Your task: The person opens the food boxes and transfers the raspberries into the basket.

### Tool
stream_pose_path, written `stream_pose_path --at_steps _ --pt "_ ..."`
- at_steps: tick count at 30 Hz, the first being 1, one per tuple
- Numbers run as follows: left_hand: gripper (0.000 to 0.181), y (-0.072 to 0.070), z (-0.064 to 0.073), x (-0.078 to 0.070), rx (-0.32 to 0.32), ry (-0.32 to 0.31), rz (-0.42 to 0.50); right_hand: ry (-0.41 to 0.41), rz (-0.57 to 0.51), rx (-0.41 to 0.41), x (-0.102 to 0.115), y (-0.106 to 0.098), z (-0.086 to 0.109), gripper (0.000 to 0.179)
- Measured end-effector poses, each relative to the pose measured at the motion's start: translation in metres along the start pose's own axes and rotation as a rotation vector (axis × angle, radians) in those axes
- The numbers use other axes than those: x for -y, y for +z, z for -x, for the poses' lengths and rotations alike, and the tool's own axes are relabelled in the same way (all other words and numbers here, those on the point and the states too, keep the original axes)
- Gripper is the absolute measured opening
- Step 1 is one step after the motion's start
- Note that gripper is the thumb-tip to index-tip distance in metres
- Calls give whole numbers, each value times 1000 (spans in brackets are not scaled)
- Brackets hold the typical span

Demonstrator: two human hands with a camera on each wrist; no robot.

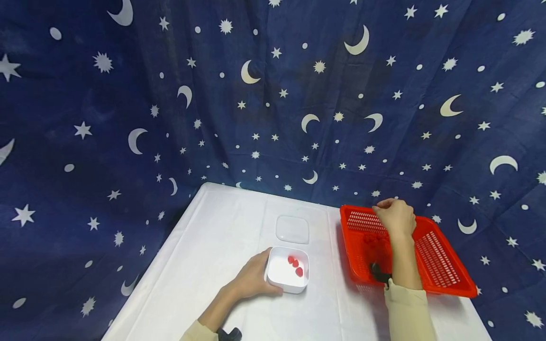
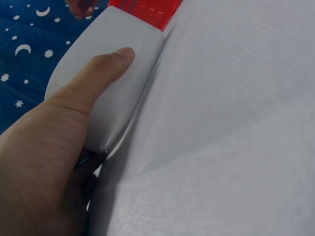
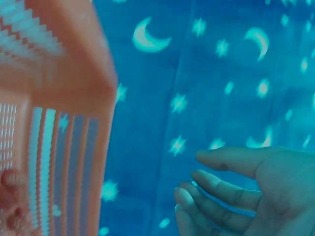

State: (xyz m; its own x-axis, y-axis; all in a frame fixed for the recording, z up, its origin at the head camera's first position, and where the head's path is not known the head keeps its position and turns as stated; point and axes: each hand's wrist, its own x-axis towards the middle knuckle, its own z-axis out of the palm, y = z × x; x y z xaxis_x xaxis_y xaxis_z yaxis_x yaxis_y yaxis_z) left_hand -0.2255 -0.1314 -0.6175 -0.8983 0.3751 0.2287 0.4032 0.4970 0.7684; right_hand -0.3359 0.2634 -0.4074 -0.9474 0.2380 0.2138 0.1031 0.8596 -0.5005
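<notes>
A square white plastic container stands on the table with three small red berry-like pieces inside. My left hand holds it from the left side. In the left wrist view the thumb lies along the container's wall, while most of the other fingers are hidden behind it. My right hand is over the red plastic basket, where more red pieces lie. Its fingers are loosely bent and apart from the thumb in the right wrist view, and nothing shows between them.
Behind the container a clear lid lies flat on the white tablecloth. The basket sits at the table's right edge, with slotted walls. A dark blue curtain with moons and stars hangs around the table.
</notes>
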Motion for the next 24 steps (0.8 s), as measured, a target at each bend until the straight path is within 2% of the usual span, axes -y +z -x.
stream_pose_path --at_steps 8,11,16,20,24 --pt "114 1 -1 0 4 -3 7 -294 -67 -141 44 22 51 16" --pt "115 0 -1 1 0 1 -6 -385 -114 -153 60 39 70 12" --pt "116 -3 -2 1 -6 5 -17 -486 -118 -47 83 73 106 11" --pt "115 -2 -3 1 2 13 -8 -485 -74 69 90 99 130 17" --pt "115 0 -3 2 8 7 3 -485 -53 151 90 120 147 21"
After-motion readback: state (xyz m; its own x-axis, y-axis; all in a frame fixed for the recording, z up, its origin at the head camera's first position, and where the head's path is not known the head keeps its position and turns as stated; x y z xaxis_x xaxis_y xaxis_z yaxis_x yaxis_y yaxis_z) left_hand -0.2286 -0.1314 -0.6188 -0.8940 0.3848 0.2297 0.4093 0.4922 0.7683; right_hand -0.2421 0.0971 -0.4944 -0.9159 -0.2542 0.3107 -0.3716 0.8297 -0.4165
